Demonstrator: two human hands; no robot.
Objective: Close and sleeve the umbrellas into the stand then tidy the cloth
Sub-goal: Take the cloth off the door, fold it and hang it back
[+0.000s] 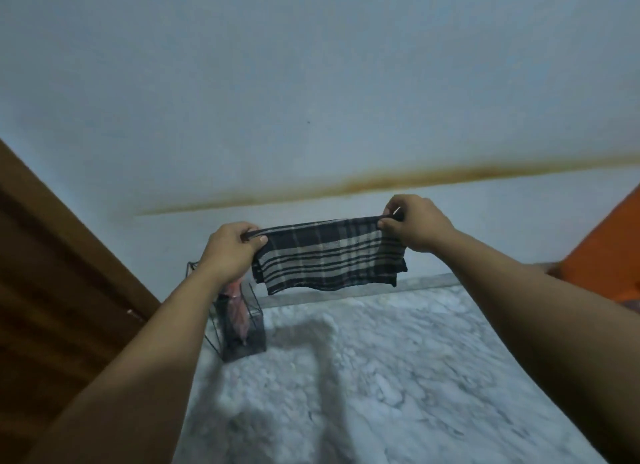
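Head view: hands [322, 236] pinch checked cloth [330, 255].

Open marble floor [398, 377] ahead and to the right, nothing on it. Wire stand [242, 328] sits at floor's left edge near the wall [311, 82], pink umbrella [237, 311] inside, left forearm crossing its top. Brown door [62, 273] bounds the left, orange object [602, 252] the right edge.

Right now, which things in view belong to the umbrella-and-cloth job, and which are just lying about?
Job:
- plaid cloth, stretched in the air between left hand and right hand
- wire stand on the floor
- pink umbrella, closed, in the stand

Lying about:
- wooden door
- orange fabric at right edge
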